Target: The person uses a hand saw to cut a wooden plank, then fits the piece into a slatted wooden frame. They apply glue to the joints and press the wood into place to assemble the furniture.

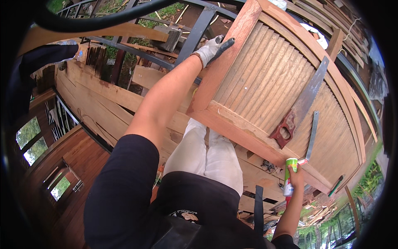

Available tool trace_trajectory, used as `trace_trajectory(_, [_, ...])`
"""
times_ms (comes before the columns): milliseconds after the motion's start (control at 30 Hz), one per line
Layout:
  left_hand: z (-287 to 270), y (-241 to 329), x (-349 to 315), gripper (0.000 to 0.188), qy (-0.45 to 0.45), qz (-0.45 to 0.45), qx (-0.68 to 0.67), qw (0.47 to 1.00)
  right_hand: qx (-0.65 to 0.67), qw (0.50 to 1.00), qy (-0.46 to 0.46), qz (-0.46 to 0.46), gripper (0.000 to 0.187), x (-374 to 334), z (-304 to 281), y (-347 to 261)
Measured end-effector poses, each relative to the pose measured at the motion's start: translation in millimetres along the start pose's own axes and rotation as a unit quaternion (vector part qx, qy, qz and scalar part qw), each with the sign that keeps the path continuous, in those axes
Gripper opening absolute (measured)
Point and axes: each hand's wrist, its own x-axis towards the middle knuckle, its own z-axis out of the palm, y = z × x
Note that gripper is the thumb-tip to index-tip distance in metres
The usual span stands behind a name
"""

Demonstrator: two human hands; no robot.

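Note:
A louvered wooden panel [265, 62] with a reddish frame and one curved side lies before me. My left hand [210, 52], in a white and dark grey glove, grips its left rail. At the panel's near edge, my bare right hand [296, 177] is closed round a green and white bottle [288, 178], its red tip pointing down. A handsaw [304, 101] with a reddish-brown handle rests across the slats. Beside it lies a narrow metal strip [313, 135], perhaps a ruler. A dark green pencil-like stick [336, 185] sits at the panel's right corner.
Wooden planks [99, 97] run beneath and left of the panel. Dark metal bars [199, 33] stand beyond my left hand. At the far left reaches another person's dark sleeve [49, 54]. Stacked lumber [327, 16] lies at the upper right.

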Motion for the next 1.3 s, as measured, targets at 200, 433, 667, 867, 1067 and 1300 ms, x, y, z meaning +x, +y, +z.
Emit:
trace_trajectory(200, [-16, -40, 31, 0.060, 0.030, -0.013, -0.283, 0.959, 0.017, 1.000, -0.014, 0.014, 0.077, 0, 4, 9])
trace_trajectory(433, [37, -47, 43, 0.111, 0.092, 0.053, 0.001, 0.994, -0.024, 0.999, 0.025, 0.005, 0.076, -3, 7, 0])
trace_trajectory(667, [22, -1, -30, 0.132, 0.080, 0.013, 0.188, 0.979, -0.065, 0.996, 0.055, 0.012, 0.077, 3, 18, 8])
trace_trajectory(867, [32, -41, -116, 0.129, 0.034, -0.042, 0.156, 0.986, -0.223, 0.974, 0.018, 0.039, 0.088, 1, 7, -27])
trace_trajectory(1067, [34, -42, -130, 0.124, 0.022, -0.062, 0.163, 0.984, -0.415, 0.909, -0.032, 0.037, 0.078, -8, 1, -108])
trace_trajectory(1300, [34, -61, -125, 0.123, 0.028, -0.027, 0.084, 0.996, -0.490, 0.871, -0.035, 0.020, 0.071, 14, 27, -105])
